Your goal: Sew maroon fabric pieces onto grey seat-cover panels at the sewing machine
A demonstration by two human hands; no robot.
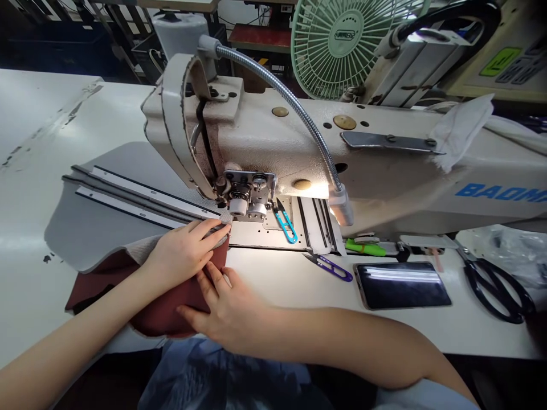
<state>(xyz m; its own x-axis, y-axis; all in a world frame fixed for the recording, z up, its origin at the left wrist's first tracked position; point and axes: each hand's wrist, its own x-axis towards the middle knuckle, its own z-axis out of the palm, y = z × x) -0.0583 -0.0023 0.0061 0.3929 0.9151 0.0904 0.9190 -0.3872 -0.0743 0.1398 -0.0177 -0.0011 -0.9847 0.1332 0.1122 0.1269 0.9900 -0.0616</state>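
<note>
A grey fabric panel (106, 156) with white strips edged in black lies left of the sewing machine (256, 131), its right end near the needle area. Maroon fabric (171, 310) shows beneath and in front of it. My left hand (182, 250) lies over the panel's right end, fingers stretched toward the machine head and pressing on the layers. Just nearer to me, my right hand (235, 310) rests on the maroon fabric with fingers spread and thumb apart. The left hand's thumb is mostly hidden. The machine head hides the needle from view.
Blue thread snips (287, 225) lie on the machine bed. To the right are purple snips (333, 267), a green-handled tool (365, 247), a phone (404, 286) and black-handled scissors (496, 285). A lamp on a flexible neck (282, 85) arches over the machine; a green fan (342, 42) stands behind.
</note>
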